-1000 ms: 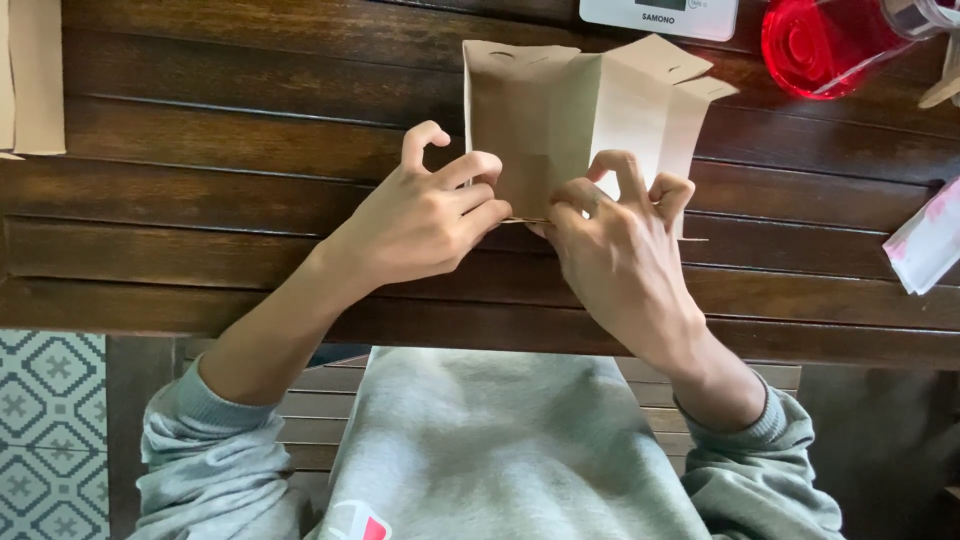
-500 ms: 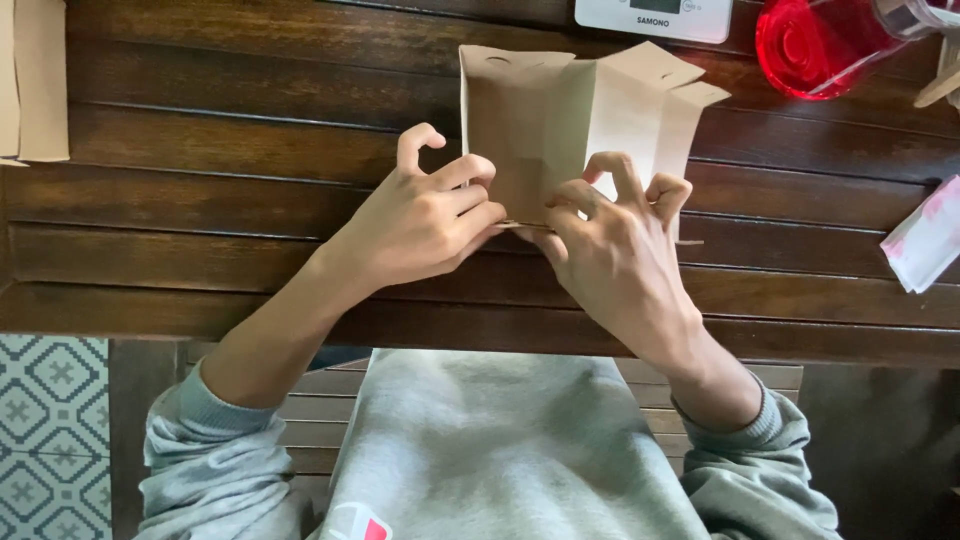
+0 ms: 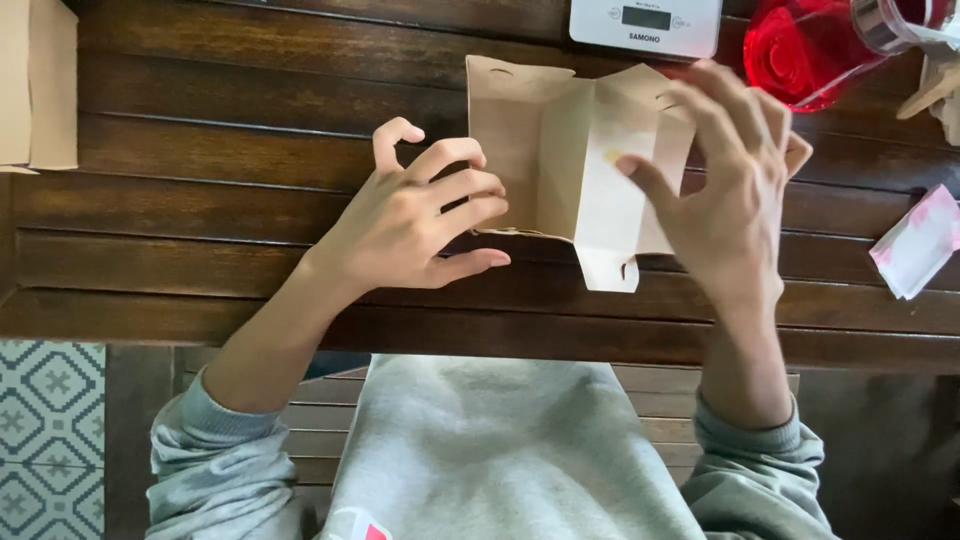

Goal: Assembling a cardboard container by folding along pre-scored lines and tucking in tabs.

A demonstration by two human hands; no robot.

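Note:
A folded brown cardboard carton lies partly unfolded on the dark wooden slatted table, its panels creased and a small tab hanging at its near edge. My left hand has its curled fingers on the carton's left edge and holds it there. Raised over the right panel, my right hand has its fingers spread, and the thumb tip touches the panel's inner face. Whether those fingers grip the right flap is unclear.
A white digital scale sits at the table's far edge. Beside it on the right is a red see-through container. Flat cardboard lies far left, and a pink and white packet far right. Patterned floor tiles show at the lower left.
My right hand has lifted off the carton's near edge and moved up and right, fingers spreading. The carton's right panel has swung open. My left hand stays at the left edge.

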